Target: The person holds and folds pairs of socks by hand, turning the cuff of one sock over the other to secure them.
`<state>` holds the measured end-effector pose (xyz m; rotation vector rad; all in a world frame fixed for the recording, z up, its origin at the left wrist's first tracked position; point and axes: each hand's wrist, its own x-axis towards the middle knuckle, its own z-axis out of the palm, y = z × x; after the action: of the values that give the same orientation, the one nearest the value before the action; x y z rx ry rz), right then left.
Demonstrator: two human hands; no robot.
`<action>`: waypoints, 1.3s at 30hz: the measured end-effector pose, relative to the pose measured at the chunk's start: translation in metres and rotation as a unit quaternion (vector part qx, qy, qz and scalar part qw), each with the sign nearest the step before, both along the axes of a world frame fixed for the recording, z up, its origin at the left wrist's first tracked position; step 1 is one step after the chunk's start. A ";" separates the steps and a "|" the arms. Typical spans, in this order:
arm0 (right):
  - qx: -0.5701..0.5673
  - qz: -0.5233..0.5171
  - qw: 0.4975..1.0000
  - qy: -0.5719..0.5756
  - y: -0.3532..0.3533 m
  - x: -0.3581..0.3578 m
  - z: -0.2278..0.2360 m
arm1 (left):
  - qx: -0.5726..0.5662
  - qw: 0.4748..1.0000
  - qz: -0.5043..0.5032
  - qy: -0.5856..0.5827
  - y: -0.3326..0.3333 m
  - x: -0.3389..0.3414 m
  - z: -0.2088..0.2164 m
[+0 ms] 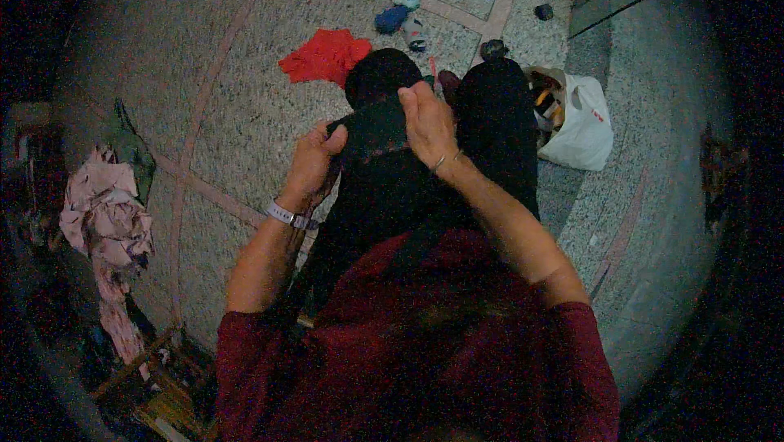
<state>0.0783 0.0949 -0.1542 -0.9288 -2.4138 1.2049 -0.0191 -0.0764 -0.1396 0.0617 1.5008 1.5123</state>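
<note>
A dark green piece of cloth [374,132] is stretched between my two hands, above my lap and against my black trousers. My left hand [313,160] is closed on its left edge, thumb on top. My right hand [428,124] grips the other end near my knee, fingers folded over it. The dim light hides where the cloth ends and the trousers begin.
A red cloth [325,56] lies on the floor beyond my knee. Past it are a blue bundle [391,19], a pale bundle [406,0] and a grey one [414,35]. A white bag [581,124] stands right; pink crumpled fabric [106,205] lies left.
</note>
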 end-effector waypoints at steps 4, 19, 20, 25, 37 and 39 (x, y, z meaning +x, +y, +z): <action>-0.023 0.008 1.000 0.016 0.005 0.002 -0.003 | 0.035 0.993 0.081 -0.078 0.005 0.007 0.003; -0.178 0.004 0.984 0.018 0.031 0.021 0.004 | -0.005 0.995 0.024 0.098 0.001 0.007 -0.006; -0.160 0.002 0.987 0.005 0.028 0.019 0.005 | 0.002 0.995 0.031 0.098 0.003 0.009 -0.002; -0.043 0.032 0.996 -0.068 0.003 0.004 0.029 | -0.033 0.984 0.015 0.173 0.007 0.012 -0.006; -0.056 -0.044 0.997 0.007 0.005 0.023 0.009 | -0.023 0.998 0.060 0.017 0.021 0.021 0.005; -0.102 -0.046 0.994 0.020 0.001 0.024 0.009 | -0.059 0.994 0.035 0.090 0.031 0.021 0.014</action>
<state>0.1021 0.0957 -0.1456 -1.0496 -2.2217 1.4407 0.0022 -0.0450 -0.1253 0.0772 1.7507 1.5020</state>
